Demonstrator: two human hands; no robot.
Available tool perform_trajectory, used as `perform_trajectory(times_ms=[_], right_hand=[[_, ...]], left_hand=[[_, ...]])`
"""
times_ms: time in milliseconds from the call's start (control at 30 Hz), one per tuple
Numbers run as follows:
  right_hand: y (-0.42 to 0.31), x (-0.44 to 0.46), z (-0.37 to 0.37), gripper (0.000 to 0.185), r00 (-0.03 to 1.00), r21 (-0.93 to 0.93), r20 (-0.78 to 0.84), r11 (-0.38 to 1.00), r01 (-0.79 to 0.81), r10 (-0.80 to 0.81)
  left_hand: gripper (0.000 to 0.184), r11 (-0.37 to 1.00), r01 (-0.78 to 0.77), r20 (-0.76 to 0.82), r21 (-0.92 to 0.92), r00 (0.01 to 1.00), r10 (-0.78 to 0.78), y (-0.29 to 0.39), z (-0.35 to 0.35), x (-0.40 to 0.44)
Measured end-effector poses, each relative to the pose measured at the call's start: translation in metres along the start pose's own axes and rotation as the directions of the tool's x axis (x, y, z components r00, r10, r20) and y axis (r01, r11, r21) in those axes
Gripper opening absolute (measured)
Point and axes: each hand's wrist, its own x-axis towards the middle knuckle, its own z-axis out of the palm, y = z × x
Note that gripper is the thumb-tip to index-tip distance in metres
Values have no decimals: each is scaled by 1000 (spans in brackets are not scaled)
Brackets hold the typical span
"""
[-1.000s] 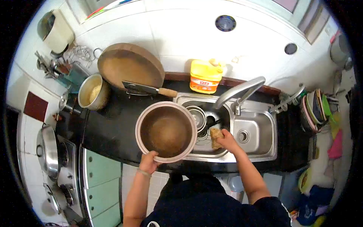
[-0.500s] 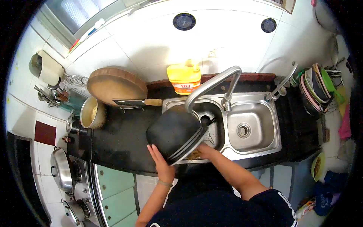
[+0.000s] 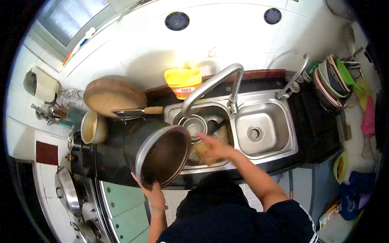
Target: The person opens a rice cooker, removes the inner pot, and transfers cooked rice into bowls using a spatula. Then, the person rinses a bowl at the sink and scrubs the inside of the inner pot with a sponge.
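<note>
A deep dark pot [image 3: 164,158] is tilted over the counter at the left of the sink, its brownish inside facing right. My left hand [image 3: 154,195] grips its near rim, thumb inside and fingers along the outer wall. Over the left basin [image 3: 230,156], my right hand [image 3: 219,149] is closed on a yellowish-brown scrubbing pad [image 3: 200,149], apart from the pot. Under the tap, a round metal bowl [image 3: 193,125] sits in that basin, beside a black-handled item [image 3: 212,126] whose kind I cannot make out.
The curved tap [image 3: 214,83] arches over the left basin; the right basin [image 3: 263,115] lies beside it. Behind stand a yellow jug [image 3: 183,81], a round wooden chopping board [image 3: 113,97] and a cleaver [image 3: 135,111]. Stacked colanders [image 3: 332,83] are at right, a cream pot [image 3: 91,127] at left.
The pot has moved left and turned, so its inside now shows instead of its outer base. My right hand has come out from behind its rim with the pad. The view has shifted slightly.
</note>
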Motion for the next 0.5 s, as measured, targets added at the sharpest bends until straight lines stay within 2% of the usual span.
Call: perform_trajectory(times_ms=[33, 67, 100, 167, 200, 233, 267, 300, 333, 367, 433, 467, 500], right_hand=[[-8, -2, -13, 73, 996, -162, -34, 984, 79, -85], [-29, -7, -25, 74, 990, -98, -32, 986, 137, -141], [-51, -12, -33, 74, 980, -29, -30, 981, 194, -195], [-70, -17, -43, 82, 978, 364, 12, 912, 190, -208], [-55, -11, -44, 83, 959, 611, 31, 765, 206, -283], [-30, -5, -40, 81, 986, 663, 46, 744, 90, -160], [61, 17, -44, 69, 994, 16, -36, 994, 104, -103], [90, 18, -40, 61, 993, -523, -28, 845, -112, 114], [110, 11, -31, 55, 945, -882, -140, 396, -254, 294], [127, -1, -29, 47, 982, -708, -166, 681, -185, 95], [153, 3, -39, 57, 982, -730, -153, 682, -38, -109], [151, -5, -37, 57, 984, -726, -152, 686, -48, -92], [129, -2, -42, 62, 894, -554, -417, 826, -108, -163]], left_hand=[[67, 934, 261, 26, -245, 965, -263, -9, -11, 2], [56, 746, 477, 100, -465, 865, -491, -14, -23, -1], [56, 753, 467, 56, -463, 864, -501, -16, -33, -3], [47, 560, 640, 203, -526, 734, -648, -16, -42, 2], [44, 519, 605, 167, -604, 733, -660, -10, -38, 1], [44, 518, 600, 154, -610, 731, -665, -7, -40, 1], [44, 492, 640, 197, -590, 706, -681, -5, -40, 0], [44, 466, 675, 241, -572, 681, -691, -4, -39, -1], [43, 450, 700, 231, -555, 649, -725, -17, -42, -3], [43, 444, 691, 231, -571, 654, -720, -18, -36, 1], [46, 417, 670, 272, -614, 676, -684, -17, -37, -6], [46, 410, 680, 274, -608, 664, -696, -16, -40, -11], [45, 418, 698, 290, -582, 658, -695, -16, -37, -7]])
